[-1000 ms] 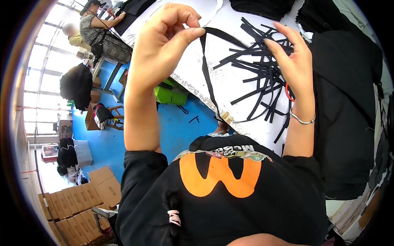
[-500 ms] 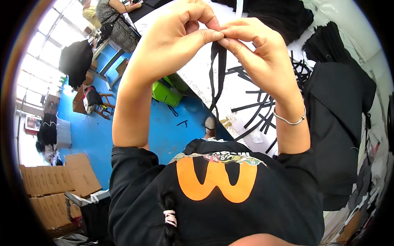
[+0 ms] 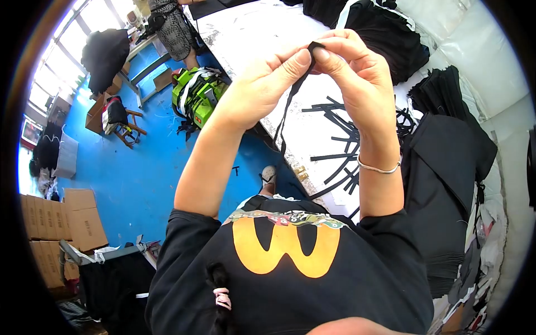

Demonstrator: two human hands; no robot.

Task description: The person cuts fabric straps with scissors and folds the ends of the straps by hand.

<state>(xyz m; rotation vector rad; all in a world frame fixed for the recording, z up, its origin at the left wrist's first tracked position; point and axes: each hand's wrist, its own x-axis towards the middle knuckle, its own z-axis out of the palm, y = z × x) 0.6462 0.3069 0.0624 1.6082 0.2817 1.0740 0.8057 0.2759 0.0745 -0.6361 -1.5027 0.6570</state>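
Compared with half a second ago, the folded top of the black strip [image 3: 293,95] now sticks up past your fingertips, and more of the green bag [image 3: 202,97] shows on the floor; your left hand [image 3: 258,90] is nearly closed, thumb and fingers pinching the strip; your right hand [image 3: 359,75], fingers bent, pinches it just beside; the strip hangs above the edge of the white table [image 3: 237,33], its long axis slanting down and leftward from the pinch.
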